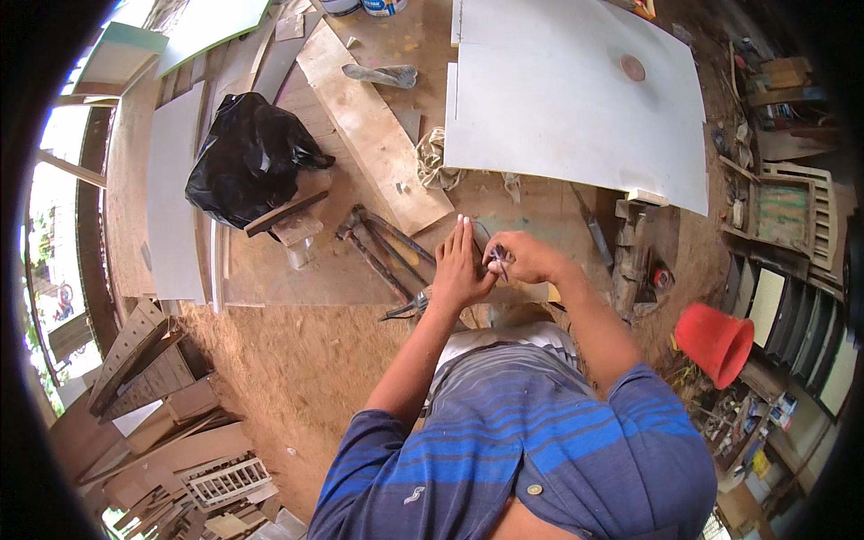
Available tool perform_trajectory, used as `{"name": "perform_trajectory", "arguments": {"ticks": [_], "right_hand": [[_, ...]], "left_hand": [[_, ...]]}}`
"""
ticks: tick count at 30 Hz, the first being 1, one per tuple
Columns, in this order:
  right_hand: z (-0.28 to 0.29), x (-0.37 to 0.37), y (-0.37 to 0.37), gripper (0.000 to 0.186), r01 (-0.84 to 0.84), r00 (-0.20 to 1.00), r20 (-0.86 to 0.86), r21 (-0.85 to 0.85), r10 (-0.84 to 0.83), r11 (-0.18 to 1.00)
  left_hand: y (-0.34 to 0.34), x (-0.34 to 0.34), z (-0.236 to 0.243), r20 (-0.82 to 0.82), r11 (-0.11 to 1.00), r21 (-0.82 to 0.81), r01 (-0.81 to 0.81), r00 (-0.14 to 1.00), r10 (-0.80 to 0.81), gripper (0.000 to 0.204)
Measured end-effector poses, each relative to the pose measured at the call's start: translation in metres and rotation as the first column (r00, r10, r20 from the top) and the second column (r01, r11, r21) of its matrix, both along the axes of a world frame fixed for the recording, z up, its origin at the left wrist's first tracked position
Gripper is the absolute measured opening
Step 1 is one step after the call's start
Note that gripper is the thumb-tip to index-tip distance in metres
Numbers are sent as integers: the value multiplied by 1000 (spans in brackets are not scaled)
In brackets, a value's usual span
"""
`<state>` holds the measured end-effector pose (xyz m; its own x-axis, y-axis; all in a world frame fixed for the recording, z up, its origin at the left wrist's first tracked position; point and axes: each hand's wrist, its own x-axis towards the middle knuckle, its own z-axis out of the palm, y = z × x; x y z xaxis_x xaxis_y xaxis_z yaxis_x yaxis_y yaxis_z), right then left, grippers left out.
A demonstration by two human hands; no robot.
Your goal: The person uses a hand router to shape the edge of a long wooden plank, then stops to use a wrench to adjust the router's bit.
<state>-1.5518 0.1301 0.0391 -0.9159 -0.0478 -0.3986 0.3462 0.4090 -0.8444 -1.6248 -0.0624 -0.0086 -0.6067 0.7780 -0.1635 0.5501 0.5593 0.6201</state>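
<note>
Near the front edge of the wooden worktable [270, 283], my two hands almost meet. My left hand [461, 268] has its fingers stretched out together, pointing away from me, with the thumb toward the right hand. My right hand [529, 256] is closed round a small dark object [499, 258], mostly hidden by the fingers; its kind cannot be made out. A thin dark curved line runs between the hands. Left of them lie several rusty metal bars or handles [382, 247]. Below my left wrist, a dark grey tool [409, 306] sticks out at the table edge.
A large white panel [576, 99] with a round brown disc [633, 67] fills the right. A black plastic bag [256, 162], long board [369, 117] and crumpled cloth [434, 160] lie leftward. A red bucket [715, 345] stands right; wood scraps [171, 405] pile up lower left.
</note>
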Motion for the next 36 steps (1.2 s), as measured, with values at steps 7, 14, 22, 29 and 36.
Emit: {"name": "perform_trajectory", "arguments": {"ticks": [7, 14, 22, 29, 36], "right_hand": [[45, -4, 20, 25, 121, 980, -176, 162, -92, 979], [20, 20, -5, 24, 420, 889, -252, 122, -382, 899], [21, 32, -23, 21, 535, 828, -288, 153, -481, 831], [43, 65, -26, 19, 586, 810, -101, 84, -578, 806], [19, 142, -6, 33, 612, 775, 164, -438, -611, 659]], "left_hand": [[-4, 0, 1, -10, 1000, -18, -8, 1000, 8, 96], [0, -1, -4, -17, 999, -28, -22, 1000, 22, 88], [9, -7, -3, 98, 964, 154, -217, 974, 204, 67], [15, 0, 17, 325, 783, 403, -474, 873, 362, 49], [-24, 52, 34, -210, 778, 567, 271, 961, -182, 47]]}}
